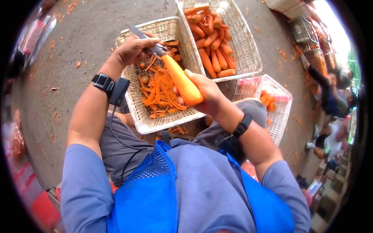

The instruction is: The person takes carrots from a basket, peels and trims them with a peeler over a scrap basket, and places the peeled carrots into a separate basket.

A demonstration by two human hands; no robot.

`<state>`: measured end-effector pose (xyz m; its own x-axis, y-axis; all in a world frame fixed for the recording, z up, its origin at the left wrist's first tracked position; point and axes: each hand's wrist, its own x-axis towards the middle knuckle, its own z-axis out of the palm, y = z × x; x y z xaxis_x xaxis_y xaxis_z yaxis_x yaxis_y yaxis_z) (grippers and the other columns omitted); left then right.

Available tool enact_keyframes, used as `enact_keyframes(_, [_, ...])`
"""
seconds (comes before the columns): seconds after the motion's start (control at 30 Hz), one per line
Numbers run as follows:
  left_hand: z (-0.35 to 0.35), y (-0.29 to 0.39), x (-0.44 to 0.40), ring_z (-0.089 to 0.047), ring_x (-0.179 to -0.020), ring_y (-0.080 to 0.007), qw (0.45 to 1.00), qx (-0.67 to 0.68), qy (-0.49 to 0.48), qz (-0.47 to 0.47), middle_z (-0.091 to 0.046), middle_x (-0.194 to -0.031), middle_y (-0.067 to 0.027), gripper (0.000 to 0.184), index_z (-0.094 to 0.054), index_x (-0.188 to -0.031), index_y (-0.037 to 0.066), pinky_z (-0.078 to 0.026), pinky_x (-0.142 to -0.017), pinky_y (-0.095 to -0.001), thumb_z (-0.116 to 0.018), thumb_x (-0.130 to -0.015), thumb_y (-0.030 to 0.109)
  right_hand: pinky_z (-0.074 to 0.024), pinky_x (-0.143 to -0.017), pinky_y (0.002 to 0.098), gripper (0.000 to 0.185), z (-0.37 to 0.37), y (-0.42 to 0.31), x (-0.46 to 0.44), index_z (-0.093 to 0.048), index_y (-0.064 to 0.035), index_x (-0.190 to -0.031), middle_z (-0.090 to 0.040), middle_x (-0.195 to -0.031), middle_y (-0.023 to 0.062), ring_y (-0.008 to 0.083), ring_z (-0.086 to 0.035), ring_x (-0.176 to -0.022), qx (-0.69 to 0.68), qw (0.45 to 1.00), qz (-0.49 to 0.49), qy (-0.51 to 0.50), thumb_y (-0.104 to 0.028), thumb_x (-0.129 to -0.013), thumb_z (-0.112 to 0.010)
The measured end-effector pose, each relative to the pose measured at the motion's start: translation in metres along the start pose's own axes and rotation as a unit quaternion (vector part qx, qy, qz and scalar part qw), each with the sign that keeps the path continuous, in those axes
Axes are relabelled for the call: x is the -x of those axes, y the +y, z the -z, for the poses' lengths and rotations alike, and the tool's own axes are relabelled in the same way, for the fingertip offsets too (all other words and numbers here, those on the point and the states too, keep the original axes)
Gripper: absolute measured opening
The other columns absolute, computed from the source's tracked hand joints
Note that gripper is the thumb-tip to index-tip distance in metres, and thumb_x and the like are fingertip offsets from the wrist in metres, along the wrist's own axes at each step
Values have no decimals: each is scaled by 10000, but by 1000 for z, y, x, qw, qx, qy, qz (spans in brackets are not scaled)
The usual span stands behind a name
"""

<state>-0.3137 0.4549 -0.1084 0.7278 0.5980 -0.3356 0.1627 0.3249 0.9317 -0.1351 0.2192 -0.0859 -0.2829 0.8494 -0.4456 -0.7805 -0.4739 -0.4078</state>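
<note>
My left hand (136, 48) is closed around a grey metal peeler (157, 49). One flat end sticks out past the fingers at the upper left, and the other end meets the narrow tip of a peeled-looking carrot (180, 77). That carrot lies slanted in my right hand (204, 93), with the fingers wrapped round its thick end. Both hands are above a white plastic basket (145, 126) between my knees. Orange peel strips (159, 91) and a few cut carrot ends lie in it.
A second white basket (248, 46) full of carrots (213, 39) stands beyond, at the right. By my right knee is another basket (285, 105) with some carrots (268, 100). Scraps dot the concrete floor (89, 39). Other people (334, 97) and stacked crates (305, 33) are farther right.
</note>
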Motion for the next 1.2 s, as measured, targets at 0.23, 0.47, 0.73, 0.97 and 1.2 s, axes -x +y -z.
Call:
enact_keyframes(0.23, [50,0,0,-555,-730,-47,967,-220,71,-111,-652,-866,-4,264,-682,-1097,43,-472,-662,-209,-657,-970,274,-601,-713,359,381,-5,-3,2,-549,-37,-1265,-670,-1051,108,210,-691,-844,5,995,67,68,-351,-1061,-479])
enact_keyframes(0.47, [-9,27,22,-388,-540,-13,988,-138,28,-70,-559,-738,54,139,-625,-998,114,-280,-469,-191,-601,-979,249,-542,-468,329,233,-9,0,-38,-639,-62,-1094,-658,-864,71,186,-664,-652,-50,988,120,79,-249,-980,-559])
enact_keyframes(0.73, [-91,18,58,-493,-507,-61,973,-162,-148,-67,-575,-659,-1,172,-636,-890,42,-377,-455,-212,-689,-909,205,-473,-416,301,294,9,10,-52,-614,-103,-1193,-616,-811,53,170,-613,-538,-59,992,110,-7,-260,-1037,-420])
enact_keyframes(0.97, [-79,6,39,-485,-529,-54,978,-84,-170,-85,-545,-662,19,211,-586,-874,71,-380,-483,-195,-693,-915,248,-473,-433,308,322,15,14,-45,-622,-75,-1086,-560,-722,67,195,-592,-527,-15,996,84,29,-300,-1056,-394])
enact_keyframes(1.2, [14,-21,-18,-388,-514,-21,983,-152,38,-98,-526,-674,41,97,-577,-952,123,-273,-453,-195,-607,-980,211,-537,-540,344,315,6,16,-20,-629,-61,-1101,-646,-832,112,230,-653,-633,-18,998,62,11,-307,-1038,-443])
